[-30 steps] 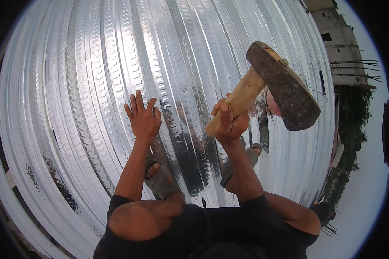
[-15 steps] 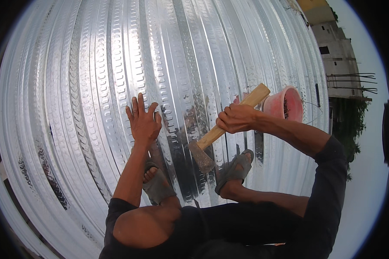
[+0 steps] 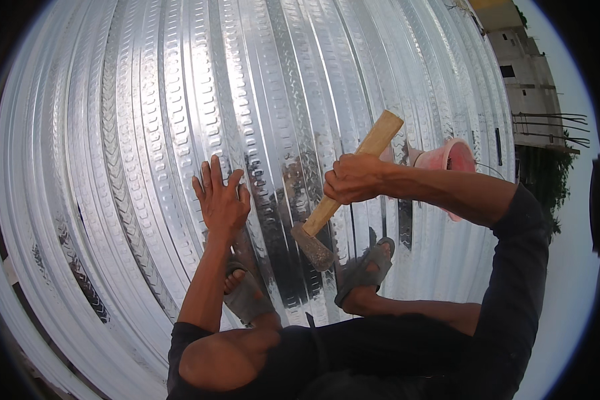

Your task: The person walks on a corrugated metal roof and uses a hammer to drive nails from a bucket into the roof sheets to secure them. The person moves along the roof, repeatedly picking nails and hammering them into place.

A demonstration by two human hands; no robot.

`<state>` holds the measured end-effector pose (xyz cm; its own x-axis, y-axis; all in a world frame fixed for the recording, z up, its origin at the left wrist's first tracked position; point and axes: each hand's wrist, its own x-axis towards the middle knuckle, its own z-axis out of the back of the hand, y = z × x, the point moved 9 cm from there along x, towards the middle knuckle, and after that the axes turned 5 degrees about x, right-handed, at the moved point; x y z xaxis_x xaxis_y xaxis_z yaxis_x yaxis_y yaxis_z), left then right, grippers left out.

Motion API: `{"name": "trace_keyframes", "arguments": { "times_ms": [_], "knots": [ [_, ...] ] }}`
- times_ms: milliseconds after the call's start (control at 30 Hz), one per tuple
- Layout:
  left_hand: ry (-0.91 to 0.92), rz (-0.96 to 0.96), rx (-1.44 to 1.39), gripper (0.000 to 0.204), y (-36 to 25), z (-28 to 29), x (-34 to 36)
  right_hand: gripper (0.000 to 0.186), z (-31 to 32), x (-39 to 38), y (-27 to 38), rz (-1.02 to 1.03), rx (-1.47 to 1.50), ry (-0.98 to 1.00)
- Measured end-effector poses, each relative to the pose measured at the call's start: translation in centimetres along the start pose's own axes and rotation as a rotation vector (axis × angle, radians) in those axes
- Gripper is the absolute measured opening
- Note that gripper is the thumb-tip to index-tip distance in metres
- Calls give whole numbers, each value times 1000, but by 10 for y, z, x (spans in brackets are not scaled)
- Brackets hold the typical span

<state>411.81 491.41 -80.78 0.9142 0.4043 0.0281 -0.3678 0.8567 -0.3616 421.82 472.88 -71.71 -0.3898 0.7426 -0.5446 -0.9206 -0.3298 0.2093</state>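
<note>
Hammer: hangs at a slant in front of me, its dark, pitted head low in the gap between my feet, the bare end of its pale wooden handle pointing up and to the right; whether the head touches metal, I cannot tell.
Right grip: mine, closed firmly around the middle of that handle, knuckles up, forearm crossing in from the right under a dark sleeve.
Left grip: holding nothing, palm down with fingers spread wide over the ribs; contact with them is hard to judge.
Metal decking: shiny, ribbed and embossed, running in long strips beneath me and throwing back bright glare.
Sandals: grey, one on each foot, planted on the metal either side of the dark reflection.
Bucket: pinkish red, to my right, partly hidden behind my forearm.
Beyond the edge: a grey building, thin rods jutting outward, green foliage and pale sky.
</note>
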Motion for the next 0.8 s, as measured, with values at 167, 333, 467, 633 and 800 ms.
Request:
{"name": "trace_keyframes", "arguments": {
  "times_ms": [167,333,467,633,800],
  "knots": [
    [-1,-27,17,36,-6,3,5,18,-8,-29,-89,-452,-10,38],
    [34,3,44,34,2,2,3,18,-13,-19,-36,-277,70,-129],
    [33,-16,30,33,-13,-1,5,17,-24,-11,-48,-294,29,-110],
    [2,-19,61,33,-7,-4,3,14,-8,-39,-83,-652,17,-166],
    [0,-55,53,35,-16,-3,4,26,-45,-87,-29,-1169,500,-584]
  ]
}}
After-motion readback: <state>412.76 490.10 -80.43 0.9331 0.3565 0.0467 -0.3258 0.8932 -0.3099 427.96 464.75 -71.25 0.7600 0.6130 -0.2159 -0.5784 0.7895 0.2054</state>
